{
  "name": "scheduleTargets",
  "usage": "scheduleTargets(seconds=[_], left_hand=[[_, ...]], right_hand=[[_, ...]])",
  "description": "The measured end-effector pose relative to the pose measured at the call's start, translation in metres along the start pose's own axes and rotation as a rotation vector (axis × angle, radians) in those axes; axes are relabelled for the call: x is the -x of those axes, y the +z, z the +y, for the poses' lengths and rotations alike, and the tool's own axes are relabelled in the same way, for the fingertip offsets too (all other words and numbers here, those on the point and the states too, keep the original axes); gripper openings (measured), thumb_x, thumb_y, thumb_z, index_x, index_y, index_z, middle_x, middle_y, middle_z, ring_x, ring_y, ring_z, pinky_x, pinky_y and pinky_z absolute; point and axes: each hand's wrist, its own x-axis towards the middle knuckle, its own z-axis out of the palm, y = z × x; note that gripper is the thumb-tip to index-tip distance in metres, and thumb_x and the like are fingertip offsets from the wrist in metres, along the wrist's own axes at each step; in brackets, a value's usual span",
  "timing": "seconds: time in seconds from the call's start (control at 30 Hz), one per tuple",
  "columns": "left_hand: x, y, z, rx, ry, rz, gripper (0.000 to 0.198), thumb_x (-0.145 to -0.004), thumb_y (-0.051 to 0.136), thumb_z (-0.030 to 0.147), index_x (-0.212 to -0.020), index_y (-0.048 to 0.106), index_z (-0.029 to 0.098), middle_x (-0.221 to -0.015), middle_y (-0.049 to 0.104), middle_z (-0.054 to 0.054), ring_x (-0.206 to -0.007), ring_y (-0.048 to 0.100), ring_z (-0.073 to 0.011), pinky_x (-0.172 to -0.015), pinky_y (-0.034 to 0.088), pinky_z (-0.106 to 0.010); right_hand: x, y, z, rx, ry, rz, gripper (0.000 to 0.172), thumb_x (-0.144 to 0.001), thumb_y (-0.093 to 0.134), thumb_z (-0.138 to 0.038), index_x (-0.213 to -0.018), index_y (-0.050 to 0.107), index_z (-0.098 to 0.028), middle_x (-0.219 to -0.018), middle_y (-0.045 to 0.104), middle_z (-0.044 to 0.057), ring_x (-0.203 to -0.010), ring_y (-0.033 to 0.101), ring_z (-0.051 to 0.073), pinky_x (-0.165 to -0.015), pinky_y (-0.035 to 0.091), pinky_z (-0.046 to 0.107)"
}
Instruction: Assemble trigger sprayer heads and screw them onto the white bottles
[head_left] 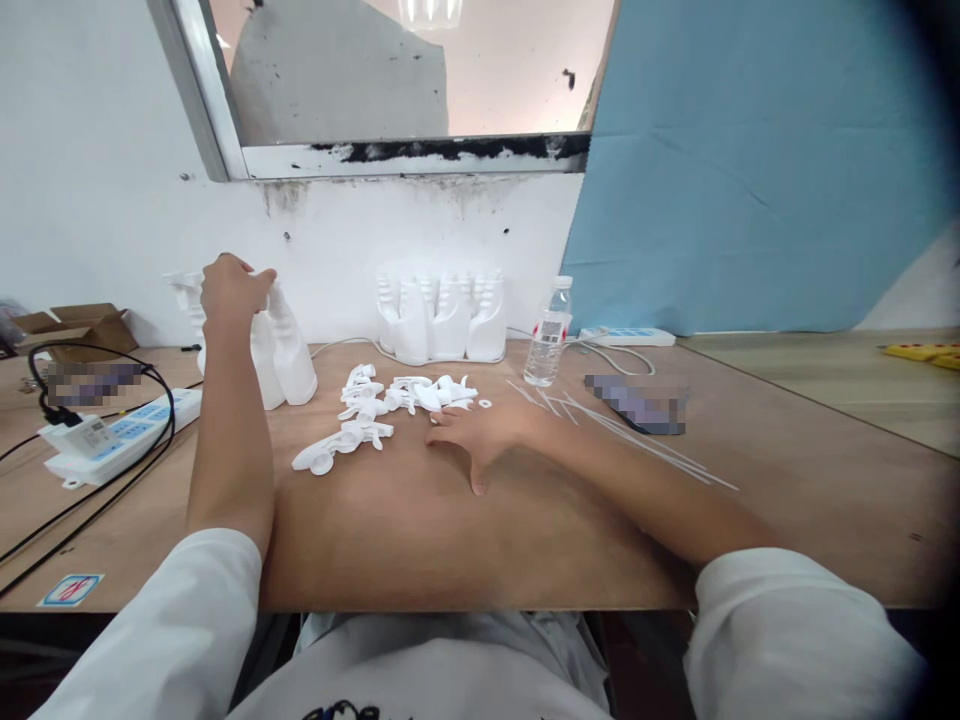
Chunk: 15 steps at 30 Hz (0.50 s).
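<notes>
At the left, my left hand point(234, 288) is closed at the neck of a white plastic bottle, its fingers partly hidden. More white bottles point(294, 350) stand close around that hand and forearm. My right hand point(480, 435) is open over the table, fingers stretched out and thumb apart, holding nothing. Its fingertips lie beside a pile of white trigger spray heads point(427, 392). Other spray heads point(341, 445) trail off toward the left front. A small white ring point(485, 404) lies just behind my right hand.
White bottles point(442, 320) stand in a row against the wall. A clear water bottle point(550, 335), thin white tubes point(637, 435) and a blurred dark object point(637, 403) lie or stand at right. A power strip point(124, 435) with black cables and a cardboard box point(82, 330) are at left.
</notes>
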Motion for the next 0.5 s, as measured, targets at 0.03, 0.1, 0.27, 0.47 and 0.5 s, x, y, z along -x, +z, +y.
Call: scheduleTargets(seconds=[0.03, 0.1, 0.27, 0.47, 0.5], left_hand=[[0.004, -0.004, 0.002, -0.005, -0.011, -0.033, 0.054, -0.081, 0.063, 0.045, -0.121, 0.057, 0.008, -0.098, 0.069, -0.009, -0.071, 0.063, -0.0175, -0.079, 0.051, -0.037], [0.015, -0.017, 0.007, -0.039, -0.024, -0.082, 0.063, -0.079, 0.066, 0.047, -0.127, 0.054, 0.009, -0.108, 0.068, -0.011, -0.072, 0.065, -0.0198, -0.080, 0.052, -0.040], [0.054, -0.060, 0.028, -0.175, 0.106, 0.061, 0.058, -0.081, 0.068, 0.048, -0.126, 0.055, 0.014, -0.133, 0.057, -0.012, -0.112, 0.060, -0.0326, -0.098, 0.047, -0.049], [0.096, -0.062, 0.034, -0.171, 0.576, -0.360, 0.052, -0.083, 0.057, 0.062, -0.122, 0.060, 0.026, -0.102, 0.068, -0.001, -0.094, 0.065, -0.0236, -0.089, 0.048, -0.037], [0.102, -0.055, 0.028, -0.227, 0.621, -0.515, 0.055, -0.078, 0.062, 0.062, -0.121, 0.061, 0.028, -0.101, 0.069, -0.001, -0.092, 0.066, -0.0239, -0.085, 0.048, -0.033]], right_hand=[[0.000, 0.000, 0.000, -0.001, 0.004, -0.010, 0.107, -0.051, 0.091, -0.036, -0.145, 0.043, -0.017, -0.156, 0.029, 0.021, -0.141, 0.029, 0.044, -0.108, 0.034, 0.056], [0.000, 0.000, -0.001, -0.001, 0.011, -0.022, 0.109, -0.051, 0.090, -0.036, -0.147, 0.041, -0.017, -0.157, 0.027, 0.021, -0.143, 0.025, 0.044, -0.110, 0.032, 0.056], [0.000, 0.001, 0.001, 0.016, 0.003, 0.025, 0.098, -0.054, 0.090, -0.035, -0.142, 0.049, -0.021, -0.155, 0.033, 0.018, -0.139, 0.034, 0.044, -0.107, 0.038, 0.054], [0.028, -0.009, 0.017, 0.006, -0.104, 0.376, 0.049, -0.079, 0.072, -0.030, -0.126, 0.062, -0.020, -0.136, 0.057, 0.010, -0.125, 0.052, 0.030, -0.098, 0.044, 0.040], [0.036, -0.009, 0.022, -0.019, -0.076, 0.421, 0.044, -0.082, 0.069, -0.028, -0.124, 0.063, -0.020, -0.131, 0.061, 0.010, -0.118, 0.057, 0.029, -0.094, 0.045, 0.038]])
